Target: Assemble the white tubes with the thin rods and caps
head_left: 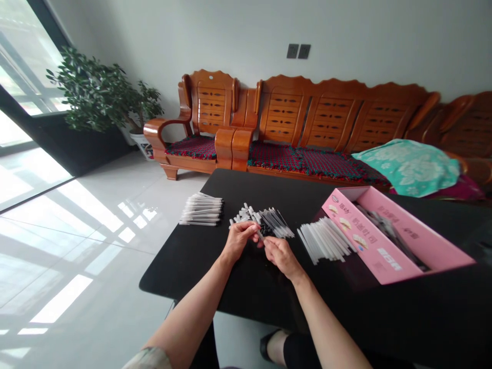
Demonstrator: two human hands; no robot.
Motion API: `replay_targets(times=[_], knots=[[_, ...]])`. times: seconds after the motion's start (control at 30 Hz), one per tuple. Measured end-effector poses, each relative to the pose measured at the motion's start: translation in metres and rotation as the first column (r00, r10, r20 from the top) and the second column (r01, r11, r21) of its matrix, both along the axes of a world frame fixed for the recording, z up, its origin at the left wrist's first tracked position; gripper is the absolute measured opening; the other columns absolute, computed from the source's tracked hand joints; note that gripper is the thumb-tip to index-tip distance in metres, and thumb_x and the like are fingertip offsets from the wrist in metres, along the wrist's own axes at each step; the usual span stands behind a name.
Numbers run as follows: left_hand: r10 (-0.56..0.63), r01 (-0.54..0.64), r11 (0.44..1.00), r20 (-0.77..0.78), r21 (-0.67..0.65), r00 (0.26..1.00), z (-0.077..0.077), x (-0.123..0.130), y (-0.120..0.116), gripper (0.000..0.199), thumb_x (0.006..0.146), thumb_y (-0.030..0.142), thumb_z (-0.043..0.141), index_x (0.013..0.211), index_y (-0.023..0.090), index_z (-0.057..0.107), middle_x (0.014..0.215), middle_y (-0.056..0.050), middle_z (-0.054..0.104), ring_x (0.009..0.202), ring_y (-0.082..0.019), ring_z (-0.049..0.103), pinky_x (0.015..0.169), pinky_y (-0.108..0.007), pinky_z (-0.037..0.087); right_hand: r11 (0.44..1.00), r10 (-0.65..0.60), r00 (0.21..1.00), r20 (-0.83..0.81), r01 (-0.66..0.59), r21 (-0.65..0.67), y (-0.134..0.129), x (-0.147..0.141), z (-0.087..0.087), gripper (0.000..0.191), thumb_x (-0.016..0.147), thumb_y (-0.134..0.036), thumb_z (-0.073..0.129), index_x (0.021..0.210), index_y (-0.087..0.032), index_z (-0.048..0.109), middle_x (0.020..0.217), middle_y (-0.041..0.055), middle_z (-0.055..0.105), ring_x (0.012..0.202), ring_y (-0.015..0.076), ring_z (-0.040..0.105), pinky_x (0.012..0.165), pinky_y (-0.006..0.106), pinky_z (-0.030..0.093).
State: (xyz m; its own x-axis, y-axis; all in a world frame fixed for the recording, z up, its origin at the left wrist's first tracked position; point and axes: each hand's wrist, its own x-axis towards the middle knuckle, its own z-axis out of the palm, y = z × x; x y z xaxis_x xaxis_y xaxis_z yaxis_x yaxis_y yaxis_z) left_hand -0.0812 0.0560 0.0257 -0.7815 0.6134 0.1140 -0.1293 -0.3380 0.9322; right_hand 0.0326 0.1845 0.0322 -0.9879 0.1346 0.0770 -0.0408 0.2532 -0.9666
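My left hand [243, 239] and my right hand [278, 253] meet over the black table [184, 277], fingers pinched on a small pale, slim piece [261, 235] between them; its ends are hidden by the fingers. Just beyond my hands lie small white caps [246, 212] in a loose heap, with small black parts beside them. Thin dark-and-silver rods [277, 223] are fanned out to the right of the caps. A row of translucent white tubes [325, 240] lies right of my right hand. Stacked white pens with dark ends [202, 209] rest at the left.
An open pink box [369, 241] holding dark pieces stands on the table at the right. Behind the table is a wooden bench [326, 123] with a turquoise cloth [413, 166]. A potted plant [100, 95] stands by the window at the left.
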Motion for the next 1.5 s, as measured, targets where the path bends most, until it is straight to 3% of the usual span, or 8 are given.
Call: replay_targets(times=[0.2, 0.37, 0.5, 0.63, 0.77, 1.1, 1.37, 1.5], knots=[[0.147, -0.147, 0.989, 0.001, 0.016, 0.989, -0.004, -0.003, 0.003, 0.029, 0.076, 0.040, 0.074, 0.081, 0.011, 0.073, 0.066, -0.003, 0.065, 0.054, -0.011, 0.057, 0.055, -0.024, 0.048, 0.752, -0.183, 0.953, -0.242, 0.294, 0.589, -0.011, -0.009, -0.005, 0.035, 0.097, -0.038, 0.037, 0.090, -0.018, 0.066, 0.067, 0.0065, 0.063, 0.057, 0.0142, 0.056, 0.057, 0.025, 0.032], [-0.017, 0.017, 1.000, -0.020, 0.022, 1.000, 0.000, -0.003, 0.000, 0.028, 0.078, 0.039, 0.072, 0.082, 0.012, 0.071, 0.061, -0.001, 0.062, 0.053, -0.011, 0.055, 0.057, -0.024, 0.047, 0.984, -0.066, 0.997, -0.029, 0.069, 0.163, -0.005, -0.003, 0.003, 0.042, 0.096, -0.049, 0.036, 0.095, -0.017, 0.064, 0.059, 0.0015, 0.059, 0.044, 0.0104, 0.046, 0.046, 0.022, 0.031], [-0.134, 0.134, 0.990, -0.008, 0.034, 0.991, 0.000, 0.002, 0.001, 0.028, 0.079, 0.039, 0.071, 0.084, 0.011, 0.071, 0.059, -0.001, 0.060, 0.052, -0.011, 0.053, 0.054, -0.024, 0.046, 0.956, 0.191, 0.974, 0.123, -0.156, -0.247, 0.002, 0.002, 0.004, 0.049, 0.095, -0.055, 0.035, 0.107, -0.014, 0.059, 0.052, -0.0040, 0.053, 0.032, 0.0064, 0.029, 0.035, 0.020, 0.021], [0.053, -0.053, 0.998, 0.006, 0.024, 0.999, -0.002, -0.007, -0.002, 0.028, 0.077, 0.039, 0.073, 0.081, 0.012, 0.071, 0.060, -0.001, 0.061, 0.051, -0.010, 0.053, 0.053, -0.023, 0.046, 0.996, -0.018, 1.000, -0.006, 0.019, 0.087, 0.000, 0.003, -0.005, 0.042, 0.095, -0.050, 0.040, 0.090, -0.016, 0.064, 0.049, -0.0036, 0.049, 0.040, 0.0080, 0.040, 0.044, 0.020, 0.030], [0.353, -0.354, 0.934, 0.029, 0.053, 0.935, -0.003, -0.020, -0.010, 0.028, 0.076, 0.041, 0.072, 0.082, 0.013, 0.071, 0.066, 0.000, 0.064, 0.053, -0.009, 0.055, 0.055, -0.021, 0.047, 0.802, -0.188, 0.959, -0.213, 0.275, 0.530, -0.002, 0.002, -0.013, 0.037, 0.097, -0.041, 0.040, 0.097, -0.018, 0.069, 0.070, 0.0069, 0.068, 0.069, 0.0169, 0.066, 0.066, 0.023, 0.042], [0.392, -0.475, 0.856, -0.343, -0.202, 0.853, -0.006, -0.015, -0.011, 0.034, 0.079, 0.044, 0.067, 0.101, 0.018, 0.068, 0.061, 0.002, 0.061, 0.045, -0.010, 0.053, 0.043, -0.019, 0.040, 0.658, -0.376, 0.854, -0.360, 0.519, 0.545, 0.015, 0.001, -0.013, 0.038, 0.096, -0.034, 0.036, 0.119, -0.016, 0.061, 0.103, 0.0106, 0.072, 0.088, 0.0209, 0.068, 0.078, 0.029, 0.048], [0.417, -0.616, 0.721, -0.512, -0.318, 0.751, -0.011, -0.022, -0.014, 0.019, 0.079, 0.036, 0.066, 0.086, 0.019, 0.071, 0.067, 0.000, 0.063, 0.052, -0.011, 0.057, 0.052, -0.021, 0.044, 0.047, -0.766, 0.435, -0.473, 0.772, 0.634, 0.100, 0.035, 0.002, 0.031, 0.085, -0.029, 0.048, 0.097, -0.016, 0.074, 0.079, 0.0134, 0.071, 0.066, 0.0232, 0.059, 0.059, 0.031, 0.035], [0.399, -0.625, 0.711, -0.546, -0.323, 0.737, -0.011, -0.022, -0.013, 0.017, 0.079, 0.031, 0.065, 0.089, 0.018, 0.072, 0.077, -0.002, 0.063, 0.053, -0.010, 0.056, 0.051, -0.021, 0.045, -0.023, -0.791, 0.481, -0.378, 0.594, 0.804, 0.153, 0.043, 0.001, 0.029, 0.078, -0.018, 0.051, 0.094, -0.013, 0.074, 0.080, 0.0138, 0.070, 0.070, 0.0233, 0.058, 0.063, 0.033, 0.036]])
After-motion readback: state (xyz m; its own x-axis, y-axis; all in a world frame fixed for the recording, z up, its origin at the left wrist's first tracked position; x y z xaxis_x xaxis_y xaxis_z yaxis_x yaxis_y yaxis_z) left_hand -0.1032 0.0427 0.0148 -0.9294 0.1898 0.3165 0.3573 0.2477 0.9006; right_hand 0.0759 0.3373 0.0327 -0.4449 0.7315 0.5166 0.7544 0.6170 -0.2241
